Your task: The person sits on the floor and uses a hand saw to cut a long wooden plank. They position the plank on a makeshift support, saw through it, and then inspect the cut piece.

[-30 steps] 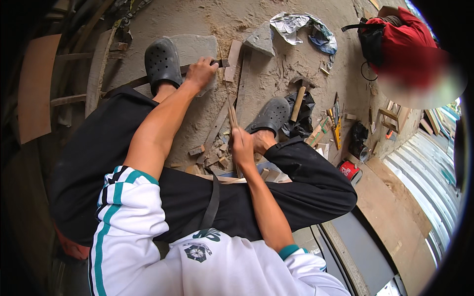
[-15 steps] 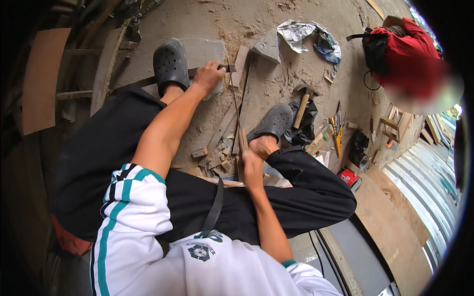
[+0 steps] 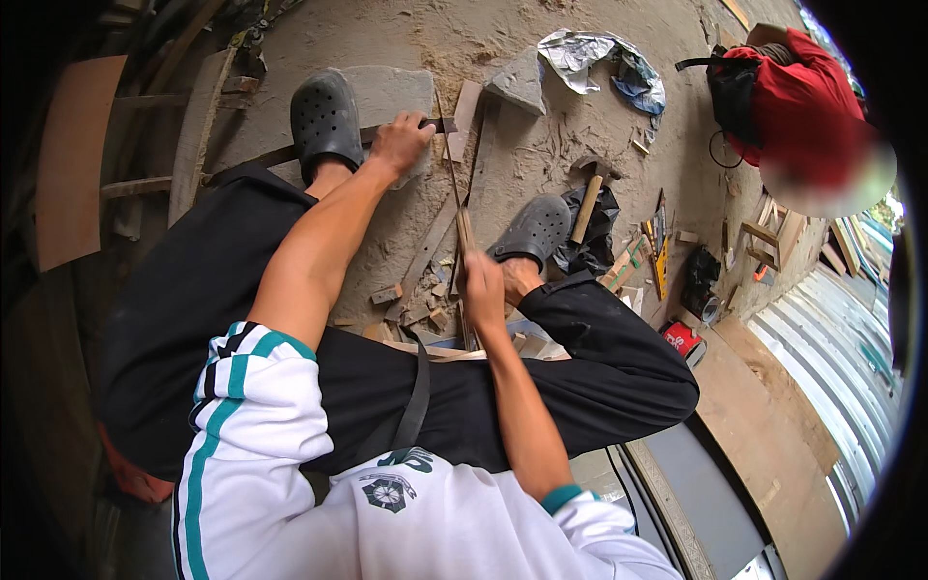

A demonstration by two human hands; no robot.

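Observation:
My left hand (image 3: pixel 401 143) is closed on a dark, narrow wood strip (image 3: pixel 441 126), pressing it down near its right end. My left foot, in a grey clog (image 3: pixel 327 118), rests over the same strip, above a flat pale slab (image 3: pixel 398 89). My right hand (image 3: pixel 485 288), slightly smeared, grips a saw (image 3: pixel 464 230) by its wooden part. The saw's thin blade (image 3: pixel 449 159) reaches away from me and crosses the strip just right of my left hand. Several offcuts (image 3: pixel 422 307) lie on the ground between my legs.
A hammer (image 3: pixel 587 209) lies on a black plastic bag beside my right clog (image 3: pixel 538 230). A yellow square (image 3: pixel 660 271) and a red can (image 3: pixel 682 338) are further right. Another person (image 3: pixel 797 106) in red is at the upper right. Boards (image 3: pixel 82 164) stand at the left.
My right hand and the saw have moved away from me and slightly left along the cut. My left hand still holds the strip; the whole view has shifted a little.

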